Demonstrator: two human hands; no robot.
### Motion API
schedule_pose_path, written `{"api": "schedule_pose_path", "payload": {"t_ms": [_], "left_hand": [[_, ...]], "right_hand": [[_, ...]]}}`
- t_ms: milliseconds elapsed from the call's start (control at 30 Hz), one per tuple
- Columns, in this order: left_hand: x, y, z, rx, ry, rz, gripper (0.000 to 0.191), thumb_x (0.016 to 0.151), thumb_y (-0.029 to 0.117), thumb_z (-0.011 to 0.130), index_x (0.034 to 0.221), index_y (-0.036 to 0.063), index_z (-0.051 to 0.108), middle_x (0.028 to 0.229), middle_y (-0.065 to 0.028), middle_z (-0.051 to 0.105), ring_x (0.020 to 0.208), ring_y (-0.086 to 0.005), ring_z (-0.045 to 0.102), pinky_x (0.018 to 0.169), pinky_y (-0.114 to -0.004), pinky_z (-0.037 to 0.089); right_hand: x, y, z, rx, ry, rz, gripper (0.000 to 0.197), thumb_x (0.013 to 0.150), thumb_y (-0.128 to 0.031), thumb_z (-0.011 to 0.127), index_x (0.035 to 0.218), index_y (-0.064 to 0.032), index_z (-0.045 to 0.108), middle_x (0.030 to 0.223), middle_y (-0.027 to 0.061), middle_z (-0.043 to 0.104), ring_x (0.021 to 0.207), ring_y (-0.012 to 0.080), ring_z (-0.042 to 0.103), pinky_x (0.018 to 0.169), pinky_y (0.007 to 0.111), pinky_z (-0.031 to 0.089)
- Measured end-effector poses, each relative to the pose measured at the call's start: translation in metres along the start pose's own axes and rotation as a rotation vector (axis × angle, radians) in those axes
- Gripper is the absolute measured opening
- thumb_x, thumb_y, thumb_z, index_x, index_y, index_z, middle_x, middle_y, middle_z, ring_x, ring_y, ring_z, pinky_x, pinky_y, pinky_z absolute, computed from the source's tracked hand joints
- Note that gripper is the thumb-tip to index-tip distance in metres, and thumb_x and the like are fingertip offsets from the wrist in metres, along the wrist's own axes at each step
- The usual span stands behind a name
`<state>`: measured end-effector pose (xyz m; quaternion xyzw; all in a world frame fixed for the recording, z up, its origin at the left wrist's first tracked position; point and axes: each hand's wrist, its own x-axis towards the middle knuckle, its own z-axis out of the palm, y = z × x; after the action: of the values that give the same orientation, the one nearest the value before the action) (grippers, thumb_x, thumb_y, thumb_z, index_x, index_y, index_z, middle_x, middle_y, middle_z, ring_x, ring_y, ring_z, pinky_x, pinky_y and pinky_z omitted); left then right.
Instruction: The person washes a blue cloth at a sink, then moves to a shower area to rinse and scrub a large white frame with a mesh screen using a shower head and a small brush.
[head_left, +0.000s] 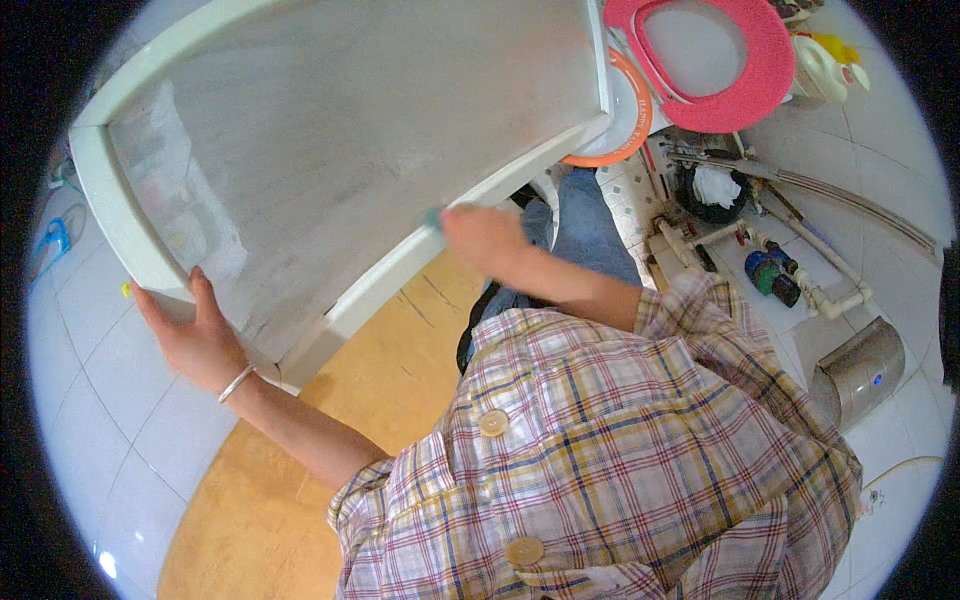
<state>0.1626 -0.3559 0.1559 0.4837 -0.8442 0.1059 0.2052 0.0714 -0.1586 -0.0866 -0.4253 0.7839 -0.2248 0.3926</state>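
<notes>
A large white-framed panel (360, 120) with a grey, semi-transparent sheet, which looks like a window screen, stands tilted before me. My left hand (196, 330) grips the frame's left side, thumb and fingers on either side of the rail. A pale bangle (237, 383) circles that wrist. My right hand (484, 236) is at the near rail of the frame (397, 277), blurred by motion. Its fingers close on a small green thing (434, 219), too blurred to name, which is at the rail. Part of the frame's far end lies outside the view.
An orange-rimmed basin (637, 112) is by the panel's right corner, beside a toilet with a pink seat cover (780, 67). At right are a waste bin (705, 214), pipes with a blue-green valve (769, 277) and a metal paper holder (862, 375). A yellow wooden door (277, 487) is at lower left.
</notes>
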Motion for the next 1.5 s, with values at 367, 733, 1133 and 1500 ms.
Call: {"api": "schedule_pose_path", "payload": {"t_ms": [367,733,1133,1500], "left_hand": [[-0.016,0.007,0.000,-0.088,-0.043,0.013,0.066,0.076,0.015,0.067,0.135,0.0107,0.036,0.131,-0.0152,0.044,0.121,-0.0253,0.043,0.099,-0.035,0.035],[-0.018,0.043,-0.029,-0.080,-0.037,-0.064,0.060,0.079,0.007,0.062,0.133,0.0089,0.037,0.130,-0.0119,0.047,0.115,-0.0226,0.047,0.095,-0.033,0.036],[-0.017,0.046,-0.024,-0.007,-0.001,-0.031,0.061,0.078,0.005,0.065,0.132,0.0004,0.037,0.128,-0.0144,0.048,0.111,-0.0231,0.049,0.094,-0.034,0.039],[-0.019,0.041,-0.021,-0.042,0.002,-0.100,0.061,0.078,0.001,0.063,0.133,-0.0007,0.035,0.132,-0.0140,0.044,0.113,-0.0215,0.046,0.096,-0.033,0.037]], "right_hand": [[0.006,0.111,0.013,0.009,0.081,0.206,0.023,0.085,-0.020,0.040,0.087,-0.0089,0.060,0.086,0.0143,0.064,0.078,0.0320,0.064,0.059,0.047,0.049],[0.090,0.160,-0.104,0.246,0.409,0.150,0.023,0.088,-0.021,0.047,0.097,0.0002,0.048,0.092,0.0205,0.057,0.086,0.0393,0.056,0.072,0.048,0.045],[0.227,0.179,-0.186,0.133,0.522,-0.222,0.030,0.082,-0.037,0.055,0.093,-0.0101,0.059,0.092,0.0137,0.061,0.087,0.0332,0.058,0.074,0.045,0.045],[0.209,0.128,-0.153,0.778,0.536,-0.130,0.052,0.086,-0.030,0.052,0.134,-0.0190,0.034,0.108,0.0126,0.060,0.095,0.0304,0.059,0.082,0.037,0.044]]}}
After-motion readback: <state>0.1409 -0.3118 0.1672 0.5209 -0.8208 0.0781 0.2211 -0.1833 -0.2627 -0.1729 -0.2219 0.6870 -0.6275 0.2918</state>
